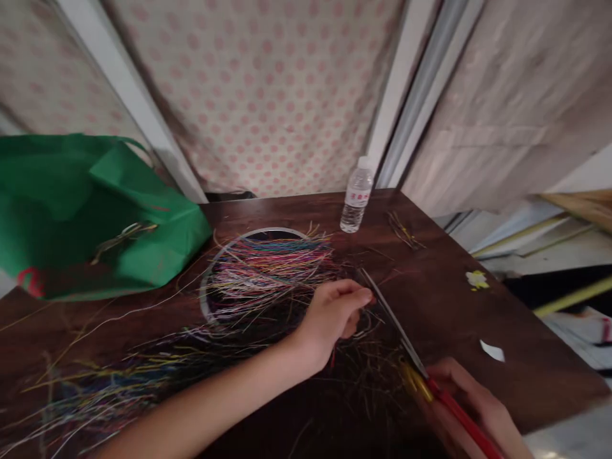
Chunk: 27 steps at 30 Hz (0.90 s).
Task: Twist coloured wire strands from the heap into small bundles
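My left hand (332,312) is closed in a pinch over the dark table, with its fingertips near the scissor tip; what it pinches is too small to make out. Lower right, my right hand (471,401) is wrapped round long scissors (396,324) with a red handle, their narrow blades pointing up and left. Beyond my left wrist, a bundle of multicoloured thin wires (272,264) lies across a round pale-rimmed opening or dish (204,296). More loose wires (119,389) spread at the lower left, and short clippings (368,370) lie between my hands.
A green bag (162,248) stands at the left. At the back of the table (449,319) is a water bottle (356,197), with a small bunch of wires (404,231) to its right. A yellow-white scrap (477,280) and a white scrap (492,350) lie near the right edge.
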### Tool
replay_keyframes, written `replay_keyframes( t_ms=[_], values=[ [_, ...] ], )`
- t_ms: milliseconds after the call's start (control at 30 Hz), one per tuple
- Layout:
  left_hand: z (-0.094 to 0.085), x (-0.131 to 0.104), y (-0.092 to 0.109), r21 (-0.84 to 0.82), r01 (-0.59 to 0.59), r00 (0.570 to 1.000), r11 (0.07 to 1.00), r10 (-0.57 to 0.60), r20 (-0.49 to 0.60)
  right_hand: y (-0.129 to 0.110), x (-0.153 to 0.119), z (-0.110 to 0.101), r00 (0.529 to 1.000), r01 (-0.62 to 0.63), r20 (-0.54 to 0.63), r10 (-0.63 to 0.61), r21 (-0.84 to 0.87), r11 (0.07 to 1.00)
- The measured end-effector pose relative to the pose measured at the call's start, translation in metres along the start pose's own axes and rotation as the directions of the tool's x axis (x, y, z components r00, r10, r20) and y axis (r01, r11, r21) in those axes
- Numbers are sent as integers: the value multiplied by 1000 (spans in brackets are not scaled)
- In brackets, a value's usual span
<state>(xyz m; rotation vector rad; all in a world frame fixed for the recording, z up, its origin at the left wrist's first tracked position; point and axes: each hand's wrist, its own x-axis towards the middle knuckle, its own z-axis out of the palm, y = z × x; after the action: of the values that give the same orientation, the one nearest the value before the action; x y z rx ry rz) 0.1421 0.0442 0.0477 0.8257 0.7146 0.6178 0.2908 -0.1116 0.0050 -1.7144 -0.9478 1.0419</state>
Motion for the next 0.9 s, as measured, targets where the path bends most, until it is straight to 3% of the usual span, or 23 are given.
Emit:
replay_keyframes(
  t_ms=[133,267,500,633,700,733,833,900],
  values=[
    [42,47,-23,44,112,988,993,-116,106,5,-7,-34,988,-100,-114,103,38,994],
    [63,68,-30,58,125,979,990,-133,156,14,0,-60,987,-145,-70,147,36,989],
    [62,71,-16,58,102,980,993,-110,165,7,8,-63,996,-82,-34,82,-4,997],
    [50,57,3,7,53,982,999,-54,183,-1,24,-85,988,-40,-155,7,-209,977],
    [39,42,14,-38,23,982,999,-15,189,8,39,-103,966,36,-211,-148,-457,889],
    [32,33,19,-66,4,982,998,8,188,16,47,-111,954,6,-236,-183,-600,800],
    [8,2,29,-149,-64,982,987,89,164,46,66,-122,951,-140,-257,-169,-852,504],
    [-5,-18,33,-211,-124,978,970,155,137,64,73,-119,961,-170,-239,-139,-906,388]
  ],
)
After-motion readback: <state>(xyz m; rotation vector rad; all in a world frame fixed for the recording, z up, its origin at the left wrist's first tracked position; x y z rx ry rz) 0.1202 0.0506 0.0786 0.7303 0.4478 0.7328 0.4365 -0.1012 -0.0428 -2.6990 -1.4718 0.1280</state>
